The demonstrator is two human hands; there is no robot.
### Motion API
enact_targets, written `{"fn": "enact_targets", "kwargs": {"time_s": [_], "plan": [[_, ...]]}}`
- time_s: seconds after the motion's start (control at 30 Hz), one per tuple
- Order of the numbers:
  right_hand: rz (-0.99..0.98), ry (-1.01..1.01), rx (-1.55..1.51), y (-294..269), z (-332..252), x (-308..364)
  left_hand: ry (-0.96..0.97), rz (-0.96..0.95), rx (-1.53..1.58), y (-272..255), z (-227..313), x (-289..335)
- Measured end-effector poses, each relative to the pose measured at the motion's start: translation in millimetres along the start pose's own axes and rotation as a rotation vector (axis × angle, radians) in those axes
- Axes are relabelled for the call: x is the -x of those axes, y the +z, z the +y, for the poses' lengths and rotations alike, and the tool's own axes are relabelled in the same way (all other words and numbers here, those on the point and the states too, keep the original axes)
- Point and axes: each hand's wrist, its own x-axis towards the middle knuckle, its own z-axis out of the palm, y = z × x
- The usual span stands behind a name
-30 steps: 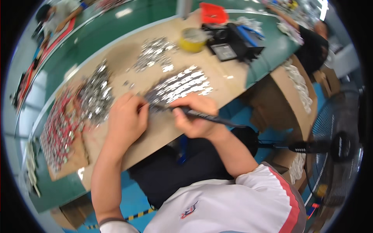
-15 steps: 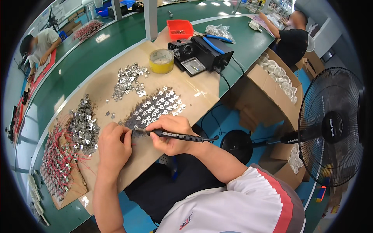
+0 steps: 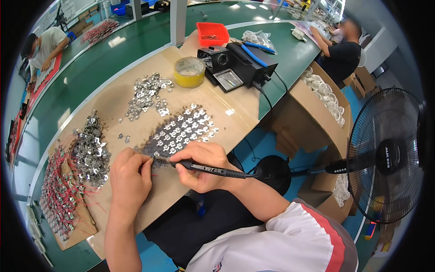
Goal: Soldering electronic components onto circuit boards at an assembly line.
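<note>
In my right hand (image 3: 201, 165) I grip a soldering iron (image 3: 204, 168) with a black handle, its tip pointing left. The tip meets the fingertips of my left hand (image 3: 131, 174), which pinch something small; a bit of red wire shows beside them, but the piece itself is mostly hidden. Just beyond the iron, small silver metal parts (image 3: 181, 130) lie in rows on a darkened patch of the board. To the left of my left hand is a heap of dark metal pieces (image 3: 92, 152). Next to it lies a pile of parts with red wires (image 3: 61, 192).
A loose pile of metal parts (image 3: 147, 95), a yellow tape roll (image 3: 189, 72), a black soldering station (image 3: 240, 61) with blue-handled pliers (image 3: 253, 54) and a red tray (image 3: 213, 34) stand farther back. A fan (image 3: 385, 156) and cartons (image 3: 317, 122) are right. Two people sit at other benches.
The view has shifted slightly. Both hands stay close together, with the iron's tip still at the left fingertips.
</note>
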Motion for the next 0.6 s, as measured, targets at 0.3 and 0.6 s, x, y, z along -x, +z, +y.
{"fn": "enact_targets", "kwargs": {"time_s": [0.3, 0.6], "plan": [[0.015, -0.003, 0.035, -1, 2, -4, -0.025, -0.027, -0.011, -5, 4, -8], [0.191, -0.048, -0.081, -3, 10, 11, -0.067, -0.013, -0.006, 5, -7, 5]]}}
